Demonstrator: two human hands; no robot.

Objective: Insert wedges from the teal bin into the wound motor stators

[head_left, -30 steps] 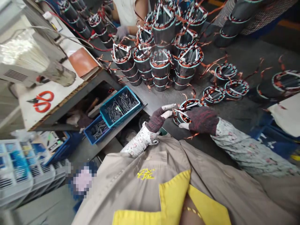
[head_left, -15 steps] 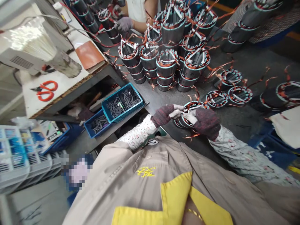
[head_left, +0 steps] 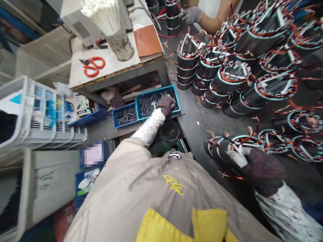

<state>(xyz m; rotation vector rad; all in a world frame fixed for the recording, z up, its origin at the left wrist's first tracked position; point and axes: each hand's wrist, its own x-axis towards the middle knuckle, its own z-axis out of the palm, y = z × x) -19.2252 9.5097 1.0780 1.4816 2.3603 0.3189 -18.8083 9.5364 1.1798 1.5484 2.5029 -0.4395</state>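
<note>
While left hand (head_left: 166, 105) in bin (head_left: 177, 98), lettering (head_left: 173, 184).

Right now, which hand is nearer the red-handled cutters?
Left. The left hand is at the teal bin, one bench edge away from the cutters; the right hand is far off to their right, at a wire-wound cylinder.

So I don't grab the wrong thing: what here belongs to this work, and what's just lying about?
In use:
- wire-wound stator at the right hand
- teal bin of dark pieces, left hand in it

Probably just lying about:
- red-handled snips, untouched
- brown folder, untouched
</note>
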